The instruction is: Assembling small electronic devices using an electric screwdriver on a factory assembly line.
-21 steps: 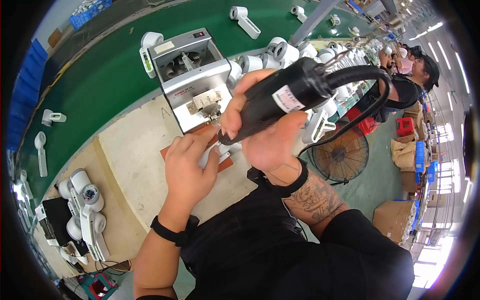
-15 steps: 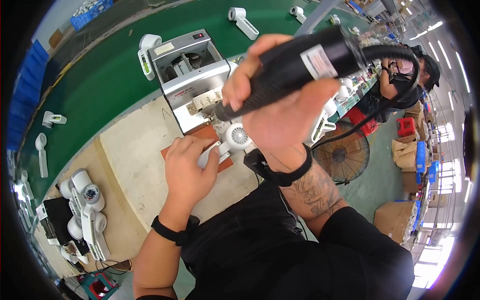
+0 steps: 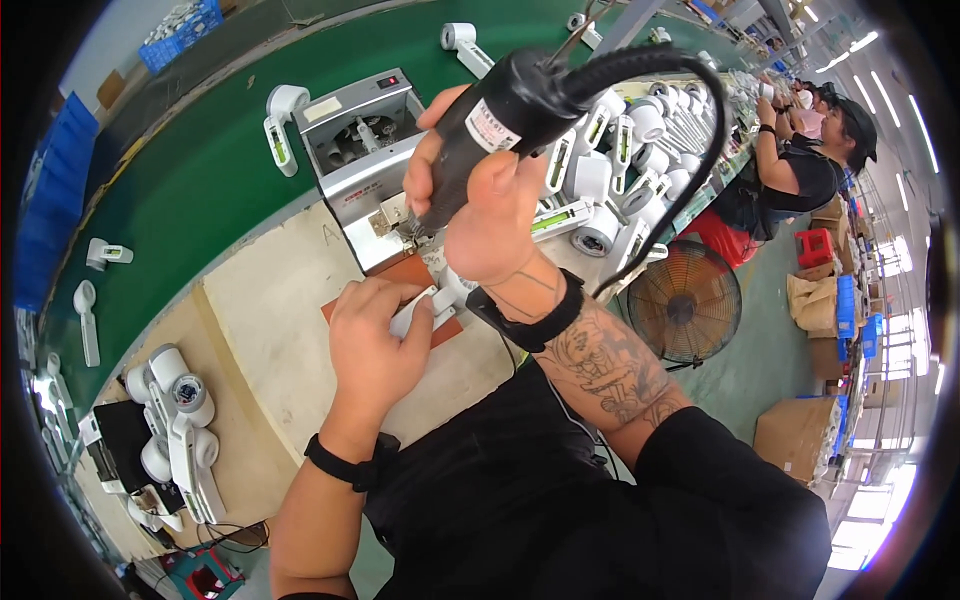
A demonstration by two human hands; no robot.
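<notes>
My right hand (image 3: pixel 490 215) is wrapped round a black electric screwdriver (image 3: pixel 535 95) with a thick cable. Its tip points down and left, close to the front outlet of a grey metal screw feeder (image 3: pixel 345 190); whether they touch I cannot tell. My left hand (image 3: pixel 375 335) grips the white handle of a small handheld fan (image 3: pixel 460 288), thumb on one side and fingers on the other. This fan lies over a reddish-brown pad (image 3: pixel 405 270) on the pale worktop, and my right wrist hides most of its round head.
Behind the feeder runs a green conveyor belt (image 3: pixel 200 170) carrying spaced white fans. Many white fans (image 3: pixel 590 180) are heaped right of it; several more (image 3: pixel 180 430) stand at left. A floor fan (image 3: pixel 682 305) is at right. Co-workers (image 3: pixel 805 165) sit farther along the line.
My right hand has brought the screwdriver left and lower, toward the feeder's front, uncovering the heap of fans behind. My left hand keeps its hold on the fan, almost still.
</notes>
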